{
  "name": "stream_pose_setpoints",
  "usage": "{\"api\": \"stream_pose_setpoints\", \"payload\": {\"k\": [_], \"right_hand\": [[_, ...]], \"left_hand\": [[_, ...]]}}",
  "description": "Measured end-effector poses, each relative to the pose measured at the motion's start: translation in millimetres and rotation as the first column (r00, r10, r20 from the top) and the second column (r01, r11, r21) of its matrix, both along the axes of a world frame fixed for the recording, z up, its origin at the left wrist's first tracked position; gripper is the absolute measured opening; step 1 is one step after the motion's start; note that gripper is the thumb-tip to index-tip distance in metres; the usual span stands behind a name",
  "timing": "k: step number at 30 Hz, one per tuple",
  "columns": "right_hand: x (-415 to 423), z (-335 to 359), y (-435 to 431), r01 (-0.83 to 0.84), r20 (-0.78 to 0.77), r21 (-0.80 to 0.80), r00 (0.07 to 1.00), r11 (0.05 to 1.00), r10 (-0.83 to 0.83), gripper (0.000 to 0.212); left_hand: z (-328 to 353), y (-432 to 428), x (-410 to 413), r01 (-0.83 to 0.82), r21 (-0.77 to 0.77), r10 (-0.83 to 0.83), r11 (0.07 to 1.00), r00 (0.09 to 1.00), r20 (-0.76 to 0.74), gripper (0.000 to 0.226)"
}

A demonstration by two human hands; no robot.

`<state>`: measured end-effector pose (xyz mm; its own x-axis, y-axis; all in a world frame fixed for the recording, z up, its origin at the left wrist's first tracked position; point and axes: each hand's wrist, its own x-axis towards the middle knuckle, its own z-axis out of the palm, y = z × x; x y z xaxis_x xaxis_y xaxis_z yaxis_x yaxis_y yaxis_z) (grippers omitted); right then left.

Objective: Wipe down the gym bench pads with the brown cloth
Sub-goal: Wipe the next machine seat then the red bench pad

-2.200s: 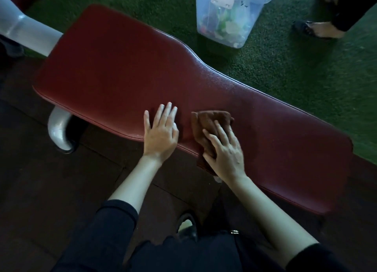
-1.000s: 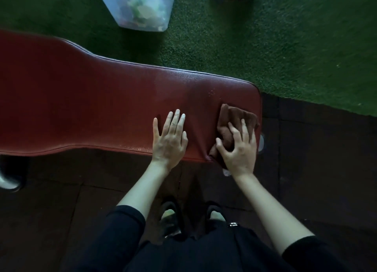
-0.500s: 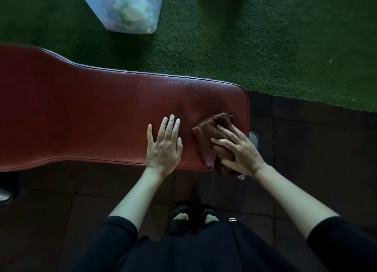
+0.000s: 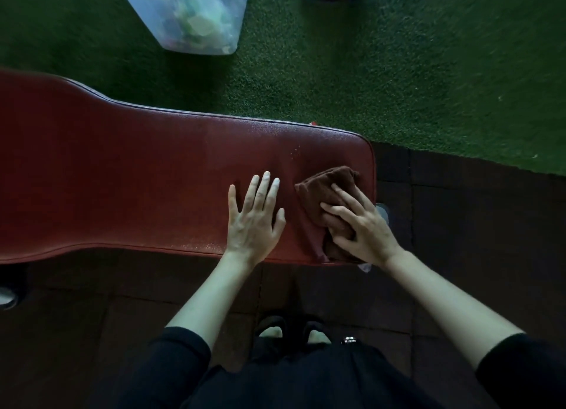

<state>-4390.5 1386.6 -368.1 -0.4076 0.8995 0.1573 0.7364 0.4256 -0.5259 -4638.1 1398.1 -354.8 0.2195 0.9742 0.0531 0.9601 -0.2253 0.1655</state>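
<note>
**Operator:** On the head view I've got the right hand [image 4: 364,228] pressing the brown cloth [image 4: 329,200] flat onto the red bench pad [image 4: 122,179], right at its narrow end. The fingers are spread over the bunched fabric, pinning it down, not gripping it. The cloth's lower edge hangs slightly over the near side of the pad.

**Observer:** And the other hand?

**Operator:** The left hand [image 4: 252,221] lies palm-down just beside the cloth, fingers wide and holding nothing. I read it as a brace.

**Observer:** How would you finish this step well?

**Operator:** Keep the palm pressure even and sweep in overlapping strokes out to the rounded end and along the seam at the near edge. The pad looks faintly speckled near the cloth, possibly moisture, though the light is too dim to be sure. I'd refold the cloth if it bunches further, since a wad only wipes a thin strip. The wide section to the left likely needs attention afterwards.
</note>
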Motion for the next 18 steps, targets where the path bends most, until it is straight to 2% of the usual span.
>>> {"api": "stream_pose_setpoints", "payload": {"k": [1,3,7,10,15,18], "right_hand": [[5,-3,7,-0.057,0.015,0.027,0.998,0.998,0.056,0.053],[14,-5,26,-0.135,0.067,0.034,0.989,0.990,0.132,0.054],[25,-2,77,-0.207,0.181,0.065,0.964,0.976,0.193,0.053],[23,4,106,-0.094,0.172,0.070,0.982,0.993,0.080,0.054],[3,3,102,0.260,0.044,-0.007,0.965,0.966,-0.259,0.054],[-7,1,87,0.321,0.038,-0.009,0.947,0.947,-0.320,0.057]], "left_hand": [[0,2,1,0.015,0.057,-0.013,0.998,0.999,-0.042,0.057],[5,10,4,0.033,0.076,-0.028,0.997,0.997,-0.070,0.059],[5,25,7,0.043,0.013,-0.042,0.999,0.997,-0.066,0.062],[4,29,7,0.044,0.024,-0.042,0.999,0.996,-0.083,0.063],[3,28,6,0.051,0.042,-0.048,0.998,0.996,-0.072,0.062],[3,28,6,0.048,0.047,-0.045,0.998,0.997,-0.058,0.060]]}}
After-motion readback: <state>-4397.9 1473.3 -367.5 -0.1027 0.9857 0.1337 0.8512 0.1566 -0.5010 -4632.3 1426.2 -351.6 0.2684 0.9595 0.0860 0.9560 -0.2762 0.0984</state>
